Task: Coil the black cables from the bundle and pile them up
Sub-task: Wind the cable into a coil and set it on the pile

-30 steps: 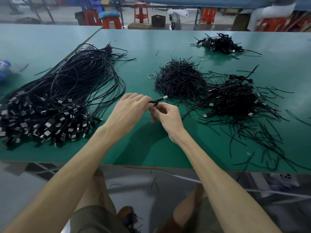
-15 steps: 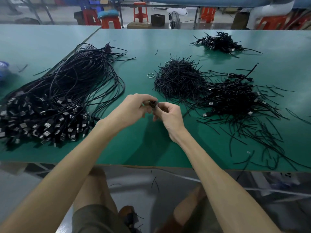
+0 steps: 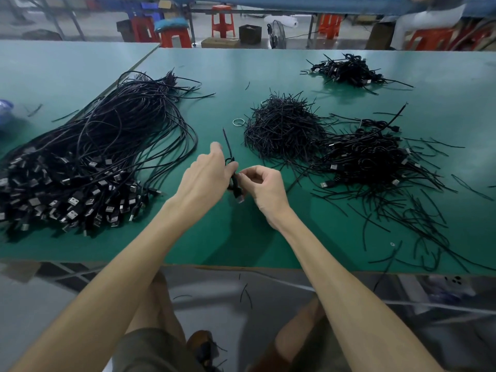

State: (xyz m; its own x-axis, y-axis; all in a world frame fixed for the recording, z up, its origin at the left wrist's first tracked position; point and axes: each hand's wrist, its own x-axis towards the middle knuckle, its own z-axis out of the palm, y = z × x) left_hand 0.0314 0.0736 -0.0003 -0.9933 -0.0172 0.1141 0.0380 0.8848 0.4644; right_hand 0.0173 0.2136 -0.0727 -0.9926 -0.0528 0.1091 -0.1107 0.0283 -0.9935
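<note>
A small coiled black cable (image 3: 234,181) hangs between my two hands above the green table (image 3: 228,237). My left hand (image 3: 204,175) grips its upper part, and a thin black tie end (image 3: 226,142) sticks up past the fingers. My right hand (image 3: 264,185) pinches the coil from the right; a silver plug shows at the bottom. The big bundle of uncoiled black cables (image 3: 88,162) lies to the left. A pile of coiled cables (image 3: 367,159) lies to the right.
A heap of black twist ties (image 3: 281,127) sits behind my hands, with a metal ring (image 3: 238,122) beside it. Another cable pile (image 3: 346,71) lies far back right. Loose ties (image 3: 418,226) scatter toward the right front edge. Red stools (image 3: 221,21) stand beyond the table.
The coil has turned from lying level between my fingertips to hanging upright. My left hand has rotated over it, and a tie end now points up.
</note>
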